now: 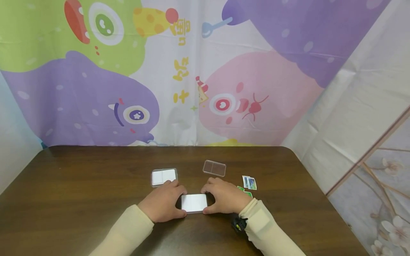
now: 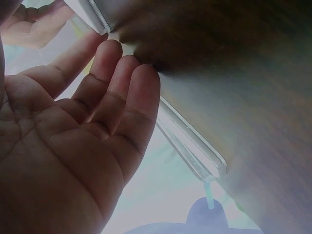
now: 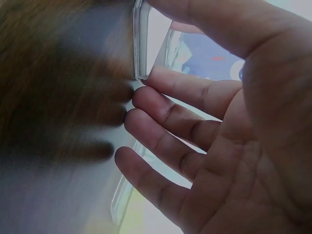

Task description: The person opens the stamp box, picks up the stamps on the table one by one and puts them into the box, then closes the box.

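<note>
A small clear plastic case (image 3: 140,44) with a white top (image 1: 194,203) lies on the table between both hands. My left hand (image 1: 164,202) holds its left end, thumb at the near corner and index finger at the far one. My right hand (image 1: 226,197) holds the right end the same way. In the left wrist view the other fingers (image 2: 144,92) rest with their tips on the table beside the case. The right hand's remaining fingers (image 3: 146,126) also reach down to the tabletop. What the white top is made of cannot be told.
Behind the left hand sits another clear case (image 1: 164,177) with white contents. A clear divided plastic piece (image 1: 214,168) lies farther back. Picture cards (image 1: 249,182) and green-edged cards (image 1: 248,194) lie right of the right hand. A printed curtain (image 1: 179,124) hangs behind the table (image 1: 96,167).
</note>
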The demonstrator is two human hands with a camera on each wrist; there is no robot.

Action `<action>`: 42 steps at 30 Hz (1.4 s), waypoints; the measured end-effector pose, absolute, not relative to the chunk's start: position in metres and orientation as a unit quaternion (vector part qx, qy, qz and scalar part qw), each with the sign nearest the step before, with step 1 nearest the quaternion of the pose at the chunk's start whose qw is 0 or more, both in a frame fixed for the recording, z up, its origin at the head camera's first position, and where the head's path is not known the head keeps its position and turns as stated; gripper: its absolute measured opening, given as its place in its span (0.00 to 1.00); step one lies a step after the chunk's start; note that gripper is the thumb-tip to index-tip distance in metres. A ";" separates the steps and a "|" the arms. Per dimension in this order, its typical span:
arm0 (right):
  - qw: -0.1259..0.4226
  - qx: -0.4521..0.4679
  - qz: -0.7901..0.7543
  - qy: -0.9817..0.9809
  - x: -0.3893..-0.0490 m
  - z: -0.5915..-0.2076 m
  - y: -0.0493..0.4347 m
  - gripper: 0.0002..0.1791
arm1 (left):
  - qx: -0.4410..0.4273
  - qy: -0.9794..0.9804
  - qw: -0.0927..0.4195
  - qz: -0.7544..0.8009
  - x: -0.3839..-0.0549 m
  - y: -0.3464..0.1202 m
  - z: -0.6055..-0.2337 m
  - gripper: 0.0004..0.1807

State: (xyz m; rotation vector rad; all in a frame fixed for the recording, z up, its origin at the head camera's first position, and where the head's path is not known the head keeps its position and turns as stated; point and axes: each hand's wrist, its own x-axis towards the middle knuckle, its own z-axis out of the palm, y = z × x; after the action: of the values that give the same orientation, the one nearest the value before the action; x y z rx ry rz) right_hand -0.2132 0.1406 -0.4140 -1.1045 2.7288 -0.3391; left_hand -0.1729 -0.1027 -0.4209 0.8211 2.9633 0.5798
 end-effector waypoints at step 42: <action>0.042 -0.245 -0.127 0.960 -0.227 -0.415 0.169 0.27 | 0.258 0.948 0.019 0.184 -0.173 -0.104 -0.421 0.30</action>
State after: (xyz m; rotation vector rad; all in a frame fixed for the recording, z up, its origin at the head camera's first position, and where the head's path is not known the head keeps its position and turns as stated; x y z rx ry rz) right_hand -0.2267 0.1688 -0.4149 -0.7491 2.9378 -0.3894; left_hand -0.1728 -0.1041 -0.4210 0.7996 2.9438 0.5725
